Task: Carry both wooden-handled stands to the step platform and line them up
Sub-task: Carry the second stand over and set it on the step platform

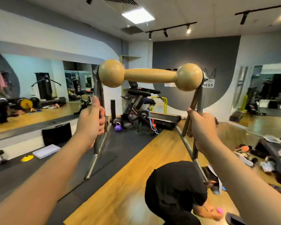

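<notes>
I hold one wooden-handled stand (150,76) up in front of me at chest height. Its handle is a pale wooden bar with a round knob at each end, set on grey metal legs. My left hand (91,120) is closed around the left legs, thumb up. My right hand (201,127) grips the right legs, which look doubled, so a second stand may sit behind the first; I cannot tell. A dark step platform (236,115) appears in the right mirror.
A person in black (177,192) crouches low on the wooden floor just ahead and to my right. A treadmill (165,118), exercise bike and purple kettlebell (118,127) stand at the back. Clutter lies along the right side, a black box (56,133) at left.
</notes>
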Tool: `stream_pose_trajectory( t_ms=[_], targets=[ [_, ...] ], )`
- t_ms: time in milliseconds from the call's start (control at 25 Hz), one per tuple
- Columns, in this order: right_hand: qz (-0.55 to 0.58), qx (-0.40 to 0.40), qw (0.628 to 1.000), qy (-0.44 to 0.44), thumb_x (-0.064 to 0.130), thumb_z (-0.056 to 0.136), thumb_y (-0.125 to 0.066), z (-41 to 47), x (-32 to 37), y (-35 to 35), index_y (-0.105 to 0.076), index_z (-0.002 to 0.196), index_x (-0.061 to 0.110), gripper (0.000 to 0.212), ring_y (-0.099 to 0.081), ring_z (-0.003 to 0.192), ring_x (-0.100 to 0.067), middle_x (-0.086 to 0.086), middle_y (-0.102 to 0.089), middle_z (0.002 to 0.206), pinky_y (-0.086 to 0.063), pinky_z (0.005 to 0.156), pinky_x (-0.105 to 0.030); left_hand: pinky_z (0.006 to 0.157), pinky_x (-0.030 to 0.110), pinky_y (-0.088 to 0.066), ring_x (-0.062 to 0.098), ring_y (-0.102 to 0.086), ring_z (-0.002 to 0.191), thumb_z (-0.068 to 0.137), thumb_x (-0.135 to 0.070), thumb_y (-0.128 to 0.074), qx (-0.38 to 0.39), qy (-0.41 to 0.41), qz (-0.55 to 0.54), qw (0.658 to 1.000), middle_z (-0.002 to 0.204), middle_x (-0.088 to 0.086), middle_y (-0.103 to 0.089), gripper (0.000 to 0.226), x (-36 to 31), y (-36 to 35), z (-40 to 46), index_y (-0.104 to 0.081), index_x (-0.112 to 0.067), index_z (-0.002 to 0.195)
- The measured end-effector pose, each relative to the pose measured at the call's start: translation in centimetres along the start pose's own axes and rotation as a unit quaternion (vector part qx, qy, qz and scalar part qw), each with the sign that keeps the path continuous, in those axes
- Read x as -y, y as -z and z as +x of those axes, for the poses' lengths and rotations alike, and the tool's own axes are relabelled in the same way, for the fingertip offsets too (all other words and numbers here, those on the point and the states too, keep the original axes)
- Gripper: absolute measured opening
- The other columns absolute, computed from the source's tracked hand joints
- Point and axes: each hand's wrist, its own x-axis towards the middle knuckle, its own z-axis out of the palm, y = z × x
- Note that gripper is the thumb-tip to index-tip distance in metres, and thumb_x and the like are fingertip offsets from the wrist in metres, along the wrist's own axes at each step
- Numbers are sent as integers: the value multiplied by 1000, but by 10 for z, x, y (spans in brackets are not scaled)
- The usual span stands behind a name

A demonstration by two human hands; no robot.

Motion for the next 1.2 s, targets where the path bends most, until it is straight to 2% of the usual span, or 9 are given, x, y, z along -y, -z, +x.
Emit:
stream_pose_trajectory(
  t_ms=[160, 320, 480, 600, 720, 800, 920, 1040, 1200],
  targets=[
    [25, 79, 996, -15, 37, 92, -64, 50, -32, -95, -49, 75, 13, 33, -37, 57, -27, -13, -38, 62, -33, 60, -44, 42, 24, -14, 13, -18, 43, 93, -76, -34, -71, -16, 23, 997, 52, -5, -27, 60, 20, 46, 44, -40, -21, 70],
    [47, 141, 989, -28, 30, 95, -64, 80, -60, -174, -45, 61, 17, 41, -36, 46, -21, -8, -39, 51, -31, 50, -36, 40, 21, -14, 13, -18, 41, 97, -72, -33, -134, -15, 42, 990, 51, -4, -27, 59, 40, 85, 75, -40, -20, 70],
    [63, 217, 973, -44, 27, 99, -62, 95, -90, -270, -48, 65, 15, 39, -36, 42, -21, -9, -39, 53, -32, 46, -33, 40, 20, -16, 12, -20, 38, 85, -79, -37, -212, -9, 64, 975, 48, -5, -28, 62, 60, 138, 107, -40, -19, 70],
    [72, 250, 964, -59, 31, 95, -64, 101, -107, -346, -47, 66, 17, 37, -37, 46, -22, -11, -38, 56, -33, 54, -41, 42, 22, -14, 11, -20, 37, 80, -79, -39, -248, -12, 69, 966, 47, -5, -27, 61, 73, 184, 137, -39, -19, 69],
    [83, 274, 956, -65, 38, 89, -67, 110, -119, -427, -50, 71, 17, 33, -38, 53, -22, -9, -39, 61, -35, 61, -43, 42, 24, -14, 11, -20, 38, 86, -78, -39, -263, -26, 79, 961, 48, -5, -28, 61, 93, 240, 185, -41, -19, 69],
    [85, 269, 957, -70, 43, 86, -68, 118, -128, -481, -51, 78, 17, 32, -37, 56, -23, -7, -37, 64, -35, 62, -42, 39, 20, -15, 10, -20, 37, 91, -77, -37, -266, -30, 83, 960, 46, -6, -28, 62, 103, 279, 229, -40, -20, 67],
    [85, 246, 962, -79, 42, 88, -67, 139, -139, -547, -49, 78, 19, 32, -36, 56, -22, -6, -35, 64, -33, 59, -41, 38, 18, -16, 10, -21, 36, 90, -77, -39, -249, -28, 86, 964, 45, -6, -29, 63, 113, 321, 295, -39, -19, 65],
    [68, 226, 969, -79, 33, 97, -65, 170, -159, -609, -46, 77, 18, 31, -33, 46, -17, -2, -33, 58, -31, 52, -36, 39, 20, -16, 9, -22, 35, 95, -74, -37, -236, -27, 84, 968, 44, -7, -29, 62, 140, 350, 362, -38, -19, 66],
    [59, 201, 975, -78, 32, 97, -65, 219, -203, -674, -51, 76, 15, 30, -36, 48, -20, -4, -39, 58, -33, 49, -36, 40, 23, -16, 11, -21, 40, 92, -77, -38, -213, -17, 72, 974, 49, -6, -28, 61, 200, 372, 449, -39, -21, 67]
  ],
)
